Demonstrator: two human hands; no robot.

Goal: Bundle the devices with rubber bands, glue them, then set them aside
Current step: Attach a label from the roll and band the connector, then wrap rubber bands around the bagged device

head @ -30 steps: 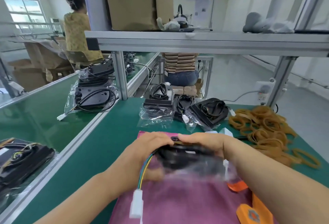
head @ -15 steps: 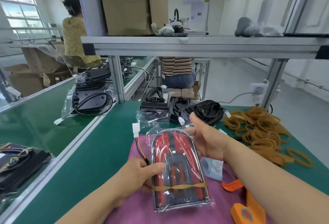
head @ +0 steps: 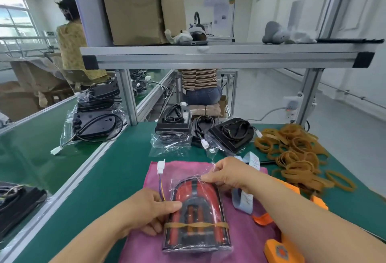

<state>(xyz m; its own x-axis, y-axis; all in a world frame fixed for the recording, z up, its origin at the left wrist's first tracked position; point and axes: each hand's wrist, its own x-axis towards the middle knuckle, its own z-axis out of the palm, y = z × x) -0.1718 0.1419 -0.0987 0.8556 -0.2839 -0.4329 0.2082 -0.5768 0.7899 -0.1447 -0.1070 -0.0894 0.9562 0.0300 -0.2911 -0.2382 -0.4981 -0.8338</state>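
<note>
A red-and-black device (head: 197, 214) in a clear plastic bag lies on a pink cloth (head: 246, 239). One rubber band (head: 196, 224) runs across its lower part. My left hand (head: 149, 210) grips the device's left edge, thumb on top. At the device's far end my right hand (head: 224, 171) pinches the loose top of the bag. The device's wires lead up to a white connector (head: 161, 167) on the cloth.
A heap of rubber bands (head: 296, 154) lies at the right. Several bagged black devices (head: 229, 132) sit at the back of the green table (head: 117, 170), more on the left belt (head: 94, 124). An orange tool (head: 282, 250) lies near right. A label strip (head: 243, 197) lies beside the cloth. A shelf (head: 208, 58) overhangs.
The device was turned red face up and laid down flat on the cloth. My right hand moved from its right side to the bag's top end.
</note>
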